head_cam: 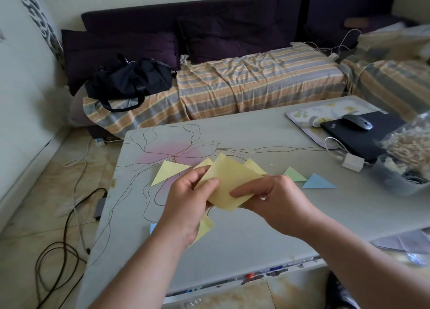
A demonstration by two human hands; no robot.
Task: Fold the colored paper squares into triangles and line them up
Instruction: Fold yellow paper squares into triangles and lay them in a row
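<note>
Above the grey table [256, 234] I hold a yellow paper square [229, 183] between both hands. My left hand [186, 201] pinches its left edge, and my right hand [274, 199] pinches its right corner. Behind it a row of folded triangles lies on the table: a yellow triangle [168, 171] at the left, two more yellow tips partly hidden by the held sheet, then a green triangle [295, 174] and a blue triangle [317, 182]. Under my left wrist lie more yellow paper [206, 227] and a bit of blue paper [152, 227].
At the table's right end sit a patterned tray [302, 113], a black laptop [356, 136] with a mouse [358, 122] on it, a white charger [352, 162] and a plastic tub [400, 180]. Behind the table stands a sofa with a black bag [130, 80]. Cables lie on the floor at the left.
</note>
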